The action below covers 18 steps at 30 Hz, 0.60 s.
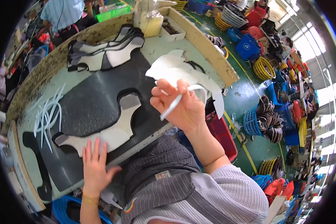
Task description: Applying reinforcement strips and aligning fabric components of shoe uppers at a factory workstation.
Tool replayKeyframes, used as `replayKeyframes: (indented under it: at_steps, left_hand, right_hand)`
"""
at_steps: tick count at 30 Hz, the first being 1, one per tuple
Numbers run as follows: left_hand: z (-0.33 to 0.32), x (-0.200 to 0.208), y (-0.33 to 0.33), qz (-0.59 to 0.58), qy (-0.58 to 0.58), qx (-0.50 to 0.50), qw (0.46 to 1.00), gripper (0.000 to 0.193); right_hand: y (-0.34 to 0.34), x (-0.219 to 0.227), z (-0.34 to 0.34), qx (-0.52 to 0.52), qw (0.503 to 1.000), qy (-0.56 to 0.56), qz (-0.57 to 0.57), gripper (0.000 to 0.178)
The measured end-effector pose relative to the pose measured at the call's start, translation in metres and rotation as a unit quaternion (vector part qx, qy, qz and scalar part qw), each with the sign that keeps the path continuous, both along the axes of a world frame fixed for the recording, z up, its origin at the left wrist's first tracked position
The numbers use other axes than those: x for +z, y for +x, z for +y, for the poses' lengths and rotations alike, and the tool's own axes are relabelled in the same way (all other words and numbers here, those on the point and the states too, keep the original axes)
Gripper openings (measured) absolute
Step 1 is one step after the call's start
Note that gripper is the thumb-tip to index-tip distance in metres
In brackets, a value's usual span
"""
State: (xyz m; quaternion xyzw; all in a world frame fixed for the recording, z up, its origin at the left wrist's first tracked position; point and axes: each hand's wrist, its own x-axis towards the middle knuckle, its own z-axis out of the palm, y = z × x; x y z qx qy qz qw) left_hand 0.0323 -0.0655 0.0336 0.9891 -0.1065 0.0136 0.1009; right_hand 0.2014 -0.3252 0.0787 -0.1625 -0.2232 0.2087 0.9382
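Note:
My left hand (95,168) lies with its fingers stretched out on the lower edge of a curved white and grey shoe-upper piece (117,130) with a black border. That piece rests on a dark mat (91,99) on the workbench. Raised above the bench's right side, my right hand (184,108) pinches a narrow white strip (171,107) between thumb and fingers. The strip loops behind the hand. Beyond it lie thin white cut sheets (175,71), partly hidden by my fingers. A bunch of similar white strips (48,115) sits at the mat's left.
A stack of shoe-upper pieces (106,52) lies at the far side. A raised board rim (201,46) edges the bench. A black curved piece (39,164) is at left, a red crate (222,136) below the right edge. People and baskets (264,68) stand beyond.

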Motion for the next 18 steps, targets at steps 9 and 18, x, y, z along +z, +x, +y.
replayKeyframes:
  at_steps: [9, 18]
  left_hand:
    - [-0.040, -0.032, -0.020, -0.164, -0.102, 0.074, 0.978, 0.048]
    - [-0.022, -0.046, -0.061, -0.143, -0.046, 0.147, 0.978, 0.059]
  right_hand:
    - [-0.051, -0.011, 0.067, -0.152, 0.772, -0.417, -0.455, 0.020]
    - [-0.093, -0.062, 0.113, -0.061, 0.779, -0.527, -0.335, 0.013]
